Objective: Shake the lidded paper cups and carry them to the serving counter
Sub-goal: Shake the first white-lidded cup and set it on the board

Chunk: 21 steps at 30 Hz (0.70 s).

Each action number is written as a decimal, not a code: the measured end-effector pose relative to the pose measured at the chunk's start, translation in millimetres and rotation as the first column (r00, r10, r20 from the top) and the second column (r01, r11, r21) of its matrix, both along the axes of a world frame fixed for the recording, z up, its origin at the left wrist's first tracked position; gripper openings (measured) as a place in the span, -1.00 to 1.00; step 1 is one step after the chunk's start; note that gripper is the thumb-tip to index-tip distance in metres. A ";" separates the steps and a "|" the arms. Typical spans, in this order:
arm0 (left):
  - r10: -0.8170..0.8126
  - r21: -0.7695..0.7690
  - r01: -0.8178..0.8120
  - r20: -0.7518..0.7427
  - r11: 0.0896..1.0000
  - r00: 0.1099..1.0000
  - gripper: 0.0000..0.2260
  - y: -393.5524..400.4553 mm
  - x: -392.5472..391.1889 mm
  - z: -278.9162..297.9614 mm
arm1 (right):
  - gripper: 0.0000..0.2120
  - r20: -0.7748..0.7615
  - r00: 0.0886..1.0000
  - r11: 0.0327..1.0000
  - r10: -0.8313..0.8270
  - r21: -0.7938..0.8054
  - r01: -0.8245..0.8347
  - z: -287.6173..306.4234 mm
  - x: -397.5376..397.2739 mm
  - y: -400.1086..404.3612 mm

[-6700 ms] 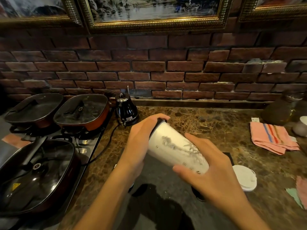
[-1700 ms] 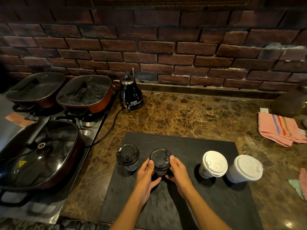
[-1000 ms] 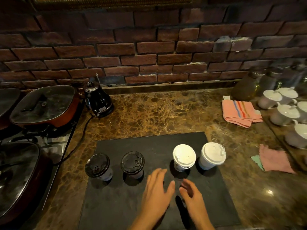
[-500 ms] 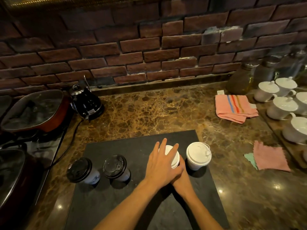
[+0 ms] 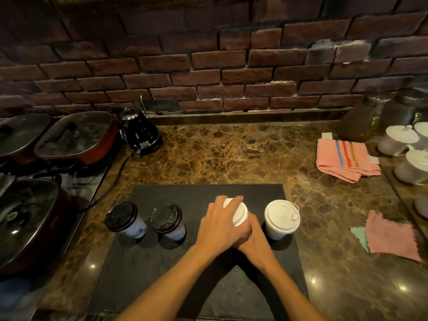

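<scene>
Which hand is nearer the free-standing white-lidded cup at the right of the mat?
Right. The right hand sits just beside that cup; the left hand lies farther off.

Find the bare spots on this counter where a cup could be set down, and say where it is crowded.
Free: the marble between kettle and striped towel, and the mat's near half. Crowded: the row of cups, where both hands meet on one white-lidded cup, and the right edge with white pots.

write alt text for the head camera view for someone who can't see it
Two hands close on a white-lidded paper cup on a dark mat: left hand over its lid, right hand at its side. Another white-lidded cup stands right of it, two black-lidded cups left.
</scene>
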State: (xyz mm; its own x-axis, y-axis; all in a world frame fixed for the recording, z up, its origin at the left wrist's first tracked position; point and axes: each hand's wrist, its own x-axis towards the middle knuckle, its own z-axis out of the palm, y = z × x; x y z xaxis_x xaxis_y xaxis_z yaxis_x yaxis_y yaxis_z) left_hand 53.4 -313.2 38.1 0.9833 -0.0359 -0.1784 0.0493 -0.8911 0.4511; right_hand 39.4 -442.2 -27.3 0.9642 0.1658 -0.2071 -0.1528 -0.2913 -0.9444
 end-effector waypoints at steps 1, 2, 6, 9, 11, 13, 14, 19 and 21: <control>0.035 -0.071 -0.035 0.006 0.997 0.999 -0.44 4.5 -2.0 7.0 | -0.30 0.016 1.000 1.000 0.011 0.003 -0.011 9.9 -3.2 -1.6; 0.072 -0.150 -0.070 0.011 0.986 0.997 -0.45 8.7 -3.9 15.4 | -0.31 0.038 0.999 1.000 0.020 -0.006 -0.020 19.1 -6.9 -3.2; 0.187 -0.471 -0.168 -0.007 0.866 0.982 -0.53 32.6 -10.3 52.7 | -0.34 0.223 0.975 0.998 -0.011 -0.058 0.024 54.6 -23.6 -6.0; 0.261 -0.754 -0.269 -0.134 0.599 0.956 -0.81 51.5 -18.6 82.8 | -0.29 0.460 0.882 0.985 0.102 -0.171 -0.025 73.3 -34.0 -15.0; 0.208 -0.822 -0.349 -0.284 0.450 0.936 -0.77 59.9 -26.8 96.2 | -0.20 0.576 0.793 0.963 0.199 -0.264 -0.050 88.1 -37.3 -20.0; 0.162 -0.818 -0.383 -0.347 0.429 0.924 -0.72 61.9 -35.0 104.3 | -0.22 0.666 0.677 0.914 0.311 -0.406 -0.020 112.0 -37.6 -22.1; 0.154 -0.825 -0.382 -0.350 0.417 0.924 -0.74 60.0 -38.2 108.0 | -0.26 0.691 0.624 0.882 0.366 -0.470 0.004 126.2 -37.1 -23.5; 0.179 -0.877 -0.257 -0.200 0.405 0.963 -0.70 51.4 -47.1 123.7 | -0.35 0.693 0.542 0.812 0.475 -0.583 0.034 175.0 -33.9 -25.3; 0.207 -0.862 -0.192 -0.104 0.469 0.973 -0.69 50.9 -50.4 125.1 | -0.39 0.678 0.598 0.847 0.428 -0.532 -0.004 181.9 -35.2 -23.6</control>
State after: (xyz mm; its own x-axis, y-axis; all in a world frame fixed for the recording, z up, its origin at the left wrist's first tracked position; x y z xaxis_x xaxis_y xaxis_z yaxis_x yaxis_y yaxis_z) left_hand 3.0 -262.4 163.1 0.9866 0.0335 -0.1595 0.1602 -0.0200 0.9869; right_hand 4.1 -465.8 154.6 0.7416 0.4883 0.4599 0.6670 -0.6095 -0.4285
